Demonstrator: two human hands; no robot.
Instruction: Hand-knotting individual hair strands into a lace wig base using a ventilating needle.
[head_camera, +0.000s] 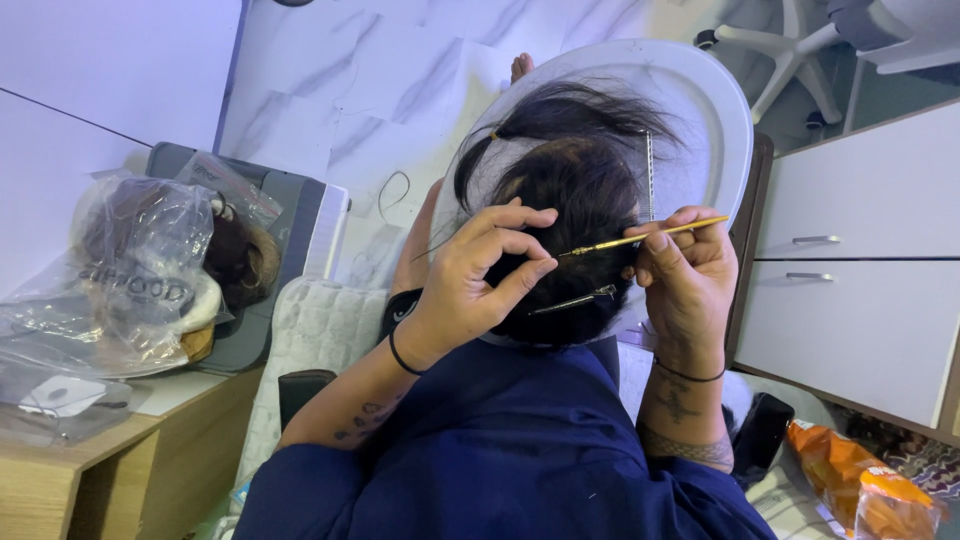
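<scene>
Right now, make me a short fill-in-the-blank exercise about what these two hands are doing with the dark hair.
1. The right hand holds a thin ____-coloured needle tool.
2. The left hand pinches the dark ____.
3. A silver metal clip sits ____ the needle tool.
4. A crumpled clear plastic bag lies to the person's ____.

Missing words: gold; hair; below; left

Dark blue sleeves, tattooed forearms, a thin black band on each wrist above left grip (480, 275) and right grip (688, 270).

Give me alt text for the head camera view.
Right hand holds a thin gold needle tool against a dark wig; left hand pinches its hair. A bagged wig sits left.
</scene>
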